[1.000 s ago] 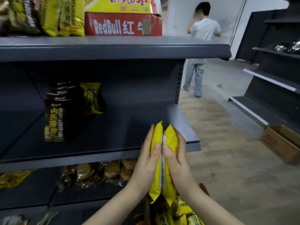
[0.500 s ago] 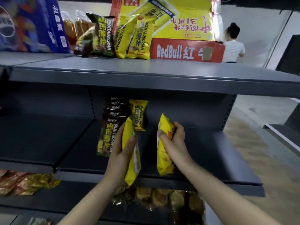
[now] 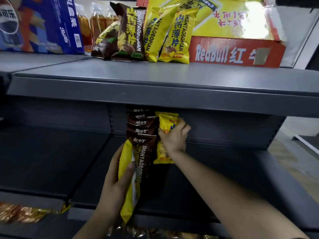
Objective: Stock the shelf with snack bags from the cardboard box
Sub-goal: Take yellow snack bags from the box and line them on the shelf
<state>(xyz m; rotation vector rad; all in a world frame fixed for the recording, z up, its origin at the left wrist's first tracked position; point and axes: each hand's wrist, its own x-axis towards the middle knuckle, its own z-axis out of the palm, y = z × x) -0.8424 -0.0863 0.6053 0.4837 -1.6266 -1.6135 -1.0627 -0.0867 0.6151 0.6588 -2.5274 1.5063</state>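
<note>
On the top shelf (image 3: pixel 155 73), from the left, a blue drinks carton (image 3: pixel 41 25) stands beside clear bottles of amber drink (image 3: pixel 93 21), then brown snack bags (image 3: pixel 127 33) and yellow snack bags (image 3: pixel 174 37) lean against a red and yellow RedBull box (image 3: pixel 236 50). Below, at the far left of the lowest visible level, gold-wrapped packets (image 3: pixel 20 213) lie on a shelf edge. On the middle shelf (image 3: pixel 233 183) the left hand (image 3: pixel 114 185) grips a yellow bag (image 3: pixel 126 187) edge-on and upright, thumb across its front and fingers (image 3: pixel 115 163) wrapped behind, so the hand is closed around it; the bag's lower end hangs past the shelf's front lip. Just right of it and touching stands a row of brown bags (image 3: pixel 141 135), packed one behind another toward the back panel. Right of that row, the right hand (image 3: pixel 174 137) clasps another yellow bag (image 3: pixel 167 125) near its top, fingers curled over it, pressing it against the side of the brown row, with at least one more yellow bag (image 3: pixel 162 156) standing under the wrist. The cardboard box is out of view.
</note>
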